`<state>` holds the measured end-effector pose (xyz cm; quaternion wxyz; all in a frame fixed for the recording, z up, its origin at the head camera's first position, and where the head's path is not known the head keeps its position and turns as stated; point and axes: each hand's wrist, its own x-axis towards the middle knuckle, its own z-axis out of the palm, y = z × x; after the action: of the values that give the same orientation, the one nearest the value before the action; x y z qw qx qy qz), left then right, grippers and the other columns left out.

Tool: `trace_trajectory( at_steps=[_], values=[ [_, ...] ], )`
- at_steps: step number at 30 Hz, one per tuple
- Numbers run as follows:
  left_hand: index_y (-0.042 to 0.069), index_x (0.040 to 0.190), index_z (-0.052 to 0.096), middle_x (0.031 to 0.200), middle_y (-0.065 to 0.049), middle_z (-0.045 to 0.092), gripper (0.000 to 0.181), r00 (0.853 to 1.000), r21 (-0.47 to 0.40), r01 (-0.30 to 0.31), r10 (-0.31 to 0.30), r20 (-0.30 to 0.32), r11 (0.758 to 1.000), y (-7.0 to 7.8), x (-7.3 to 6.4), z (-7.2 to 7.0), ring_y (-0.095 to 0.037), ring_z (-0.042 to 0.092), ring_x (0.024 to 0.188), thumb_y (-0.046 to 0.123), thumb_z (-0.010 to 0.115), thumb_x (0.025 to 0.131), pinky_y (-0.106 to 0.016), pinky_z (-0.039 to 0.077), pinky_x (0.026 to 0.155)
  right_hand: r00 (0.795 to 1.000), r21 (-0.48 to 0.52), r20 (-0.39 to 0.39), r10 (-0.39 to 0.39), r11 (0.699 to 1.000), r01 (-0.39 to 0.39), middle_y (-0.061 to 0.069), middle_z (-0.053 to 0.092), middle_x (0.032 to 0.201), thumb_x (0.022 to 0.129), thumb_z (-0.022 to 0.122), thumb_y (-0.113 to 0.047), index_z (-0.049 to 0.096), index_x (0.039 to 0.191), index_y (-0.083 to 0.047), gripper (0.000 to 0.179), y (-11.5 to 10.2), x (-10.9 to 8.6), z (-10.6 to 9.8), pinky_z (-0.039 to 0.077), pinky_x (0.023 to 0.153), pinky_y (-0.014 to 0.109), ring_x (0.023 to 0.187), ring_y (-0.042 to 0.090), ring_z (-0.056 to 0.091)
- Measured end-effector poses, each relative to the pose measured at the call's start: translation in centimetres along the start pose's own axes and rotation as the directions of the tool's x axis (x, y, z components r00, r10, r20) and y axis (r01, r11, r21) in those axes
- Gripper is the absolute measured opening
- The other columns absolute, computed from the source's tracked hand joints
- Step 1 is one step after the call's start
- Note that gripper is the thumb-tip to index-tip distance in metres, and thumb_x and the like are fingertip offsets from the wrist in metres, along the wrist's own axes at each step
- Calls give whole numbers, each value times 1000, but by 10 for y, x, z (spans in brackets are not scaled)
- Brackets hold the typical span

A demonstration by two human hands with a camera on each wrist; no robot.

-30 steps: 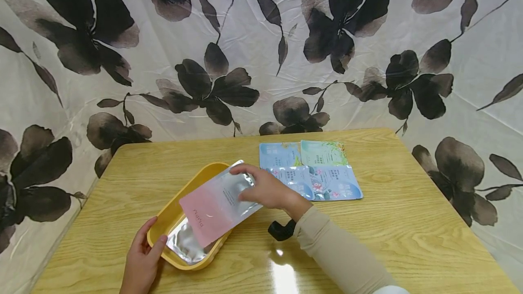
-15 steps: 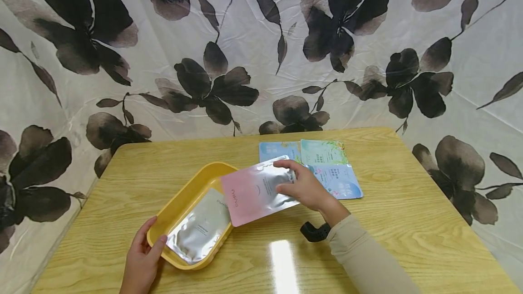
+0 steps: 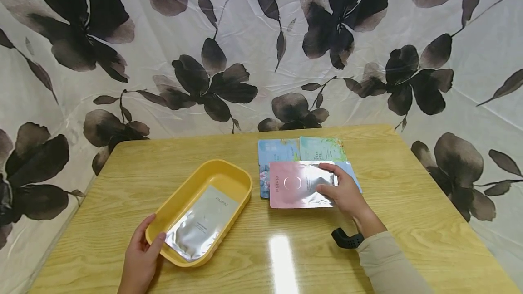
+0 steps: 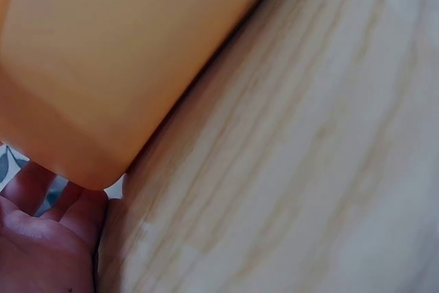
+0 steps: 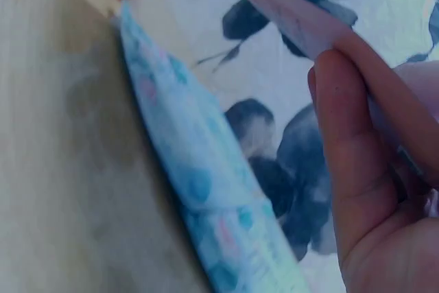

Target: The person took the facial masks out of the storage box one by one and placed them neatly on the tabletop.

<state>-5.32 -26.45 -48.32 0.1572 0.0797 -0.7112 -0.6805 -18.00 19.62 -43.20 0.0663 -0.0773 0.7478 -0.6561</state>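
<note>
My left hand [image 3: 140,255] grips the near-left end of the yellow tray [image 3: 220,173], thumb over the rim and fingers along the outside. In the left wrist view those fingers touch the tray's outer wall [image 4: 123,66]. A pale green and silver sheet mask packet [image 3: 202,226] lies flat in the tray. My right hand [image 3: 347,194] pinches the silver end of a pink sheet mask packet [image 3: 292,185] between thumb and fingers. In the right wrist view the pink packet [image 5: 302,18] is held above the flowered blue packets [image 5: 192,149], and it hides much of the front ones in the head view.
At the table's back lie a blue packet [image 3: 278,149] and a green one [image 3: 323,149], with flowered blue packets in front. A black wrist device [image 3: 347,238] sits under my right wrist. Floral cloth [image 3: 245,35] hangs behind the wooden table [image 3: 408,221].
My right hand has carried the pink packet rightward from over the tray to above the blue packets, turning it level. The packet inside the tray is now uncovered. My left hand stays at the tray.
</note>
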Motion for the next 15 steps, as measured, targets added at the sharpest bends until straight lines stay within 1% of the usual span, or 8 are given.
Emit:
trace_trajectory(
  at_steps=[2,5,10,13,14,15],
  values=[
    [15,139,52,116,17,59,46,1000,-5,-1,1,1,1000,0,0,0,3,59,99,-5,59,98,-11,51,79,999,-17,-17,29,999,-29,21,34,143,91,70,2,44,145,1,60,4,-3,-3,42,50,19,50,5,40],
    [14,139,51,117,16,58,47,1000,-14,-6,6,4,1000,1,0,0,2,59,100,-6,59,98,-11,51,79,998,-11,-17,63,998,-63,21,36,140,91,70,2,44,145,1,61,11,-7,-3,38,47,19,52,5,42],
    [14,141,50,118,15,58,48,1000,-18,-3,4,10,1000,2,0,0,2,59,100,-5,59,98,-11,52,78,997,33,-1,74,997,-74,22,36,141,89,70,5,44,143,4,61,20,-11,8,39,47,19,54,6,45],
    [15,140,51,117,16,58,47,1000,-15,5,-5,7,1000,2,-1,0,2,59,99,-5,59,98,-11,52,78,997,56,2,74,996,-74,23,36,142,86,71,9,46,141,5,60,24,-12,17,41,49,18,57,7,46],
    [15,140,51,117,16,58,47,1000,-13,7,-7,7,1000,2,-1,0,2,59,99,-5,59,98,-11,52,78,997,59,0,72,996,-72,23,36,142,85,71,9,47,140,6,60,26,-12,20,43,50,18,58,8,47],
    [15,140,51,117,16,58,47,1000,-13,8,-8,8,1000,2,-1,0,1,59,99,-5,59,98,-11,52,78,998,47,-4,65,997,-65,23,37,143,84,72,10,49,139,6,60,27,-12,22,45,53,18,64,10,49]
  ],
)
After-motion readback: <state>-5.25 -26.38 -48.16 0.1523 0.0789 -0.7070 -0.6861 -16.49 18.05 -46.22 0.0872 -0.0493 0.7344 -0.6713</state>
